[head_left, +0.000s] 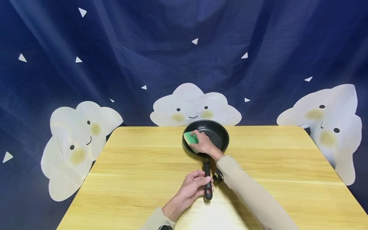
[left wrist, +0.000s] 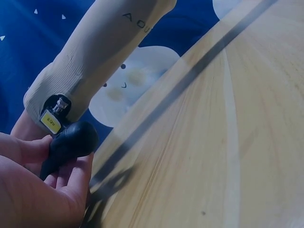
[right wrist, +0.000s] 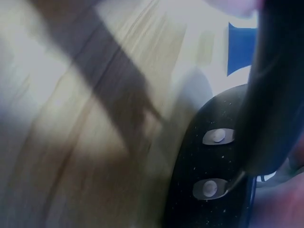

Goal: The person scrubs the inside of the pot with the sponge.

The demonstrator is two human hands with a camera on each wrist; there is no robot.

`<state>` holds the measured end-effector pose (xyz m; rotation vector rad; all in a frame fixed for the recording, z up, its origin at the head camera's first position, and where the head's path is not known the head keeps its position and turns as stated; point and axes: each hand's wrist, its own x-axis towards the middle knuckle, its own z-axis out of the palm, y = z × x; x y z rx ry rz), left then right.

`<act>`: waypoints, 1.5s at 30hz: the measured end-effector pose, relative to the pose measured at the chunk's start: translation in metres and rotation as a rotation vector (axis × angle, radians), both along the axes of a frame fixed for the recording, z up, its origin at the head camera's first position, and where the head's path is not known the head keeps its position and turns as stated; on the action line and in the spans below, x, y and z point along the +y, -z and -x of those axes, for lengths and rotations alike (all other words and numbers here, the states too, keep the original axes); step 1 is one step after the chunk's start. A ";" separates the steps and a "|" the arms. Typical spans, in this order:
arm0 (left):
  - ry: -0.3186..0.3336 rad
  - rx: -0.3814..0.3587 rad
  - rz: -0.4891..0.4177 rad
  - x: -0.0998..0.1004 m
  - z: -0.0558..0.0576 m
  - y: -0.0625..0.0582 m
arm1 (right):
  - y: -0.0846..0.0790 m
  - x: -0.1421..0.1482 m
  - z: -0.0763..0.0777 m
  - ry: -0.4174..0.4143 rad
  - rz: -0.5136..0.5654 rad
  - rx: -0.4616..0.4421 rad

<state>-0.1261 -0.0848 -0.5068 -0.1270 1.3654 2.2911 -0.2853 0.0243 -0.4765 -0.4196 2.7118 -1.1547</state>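
A black frying pan (head_left: 217,135) is near the far edge of the table, its handle (head_left: 207,168) pointing toward me. My left hand (head_left: 190,187) grips that handle close to its end, thumb on top and fingers beneath. The rounded handle tip (left wrist: 81,138) shows in the left wrist view. With my right hand (head_left: 204,143) I hold a green sponge (head_left: 191,137) with a pale underside against the inner left side of the pan. In the right wrist view, two rivets (right wrist: 210,188) show on the pan's outer wall; the sponge is hidden there.
The pale wooden table (head_left: 138,166) reaches to a dark blue curtain (head_left: 172,48) printed with white clouds and triangles. A small wrist camera (head_left: 218,175) sits under my right sleeve, close beside the pan handle.
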 end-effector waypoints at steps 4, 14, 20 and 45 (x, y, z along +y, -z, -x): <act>-0.004 -0.002 -0.001 0.001 -0.001 0.000 | 0.002 0.000 0.003 0.012 -0.021 0.011; -0.015 -0.011 -0.006 0.001 -0.002 0.001 | 0.005 0.001 0.011 0.019 -0.083 0.073; -0.019 -0.012 0.001 0.001 -0.004 0.002 | 0.007 0.001 0.015 0.020 -0.124 0.100; -0.046 -0.015 0.016 0.005 0.000 0.001 | 0.012 0.015 0.028 -0.060 -0.326 0.336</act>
